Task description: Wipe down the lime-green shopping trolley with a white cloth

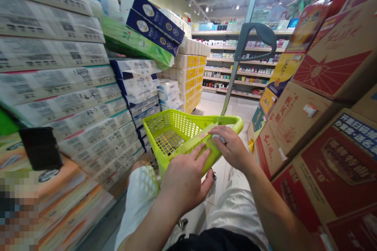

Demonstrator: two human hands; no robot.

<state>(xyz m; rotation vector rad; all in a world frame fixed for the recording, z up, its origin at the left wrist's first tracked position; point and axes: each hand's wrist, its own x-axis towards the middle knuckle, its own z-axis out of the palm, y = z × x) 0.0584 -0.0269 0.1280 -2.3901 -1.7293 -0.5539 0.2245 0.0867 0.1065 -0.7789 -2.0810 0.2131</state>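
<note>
A lime-green plastic shopping basket [165, 125] with a tall grey pull handle [255, 37] stands in the aisle in front of my knees. My left hand [184, 178] rests on the basket's near rim, fingers stretched forward over a green flap. My right hand [231, 145] is curled on the same rim and pinches a small white item [217, 137] that I cannot make out. The inside of the basket shows only its mesh floor.
Stacked packs of tissue and toilet paper [88, 106] wall the left side. Red and brown cartons [330, 98] are piled on the right. Yellow boxes [193, 82] and product shelves [250, 72] lie further down the narrow tiled aisle.
</note>
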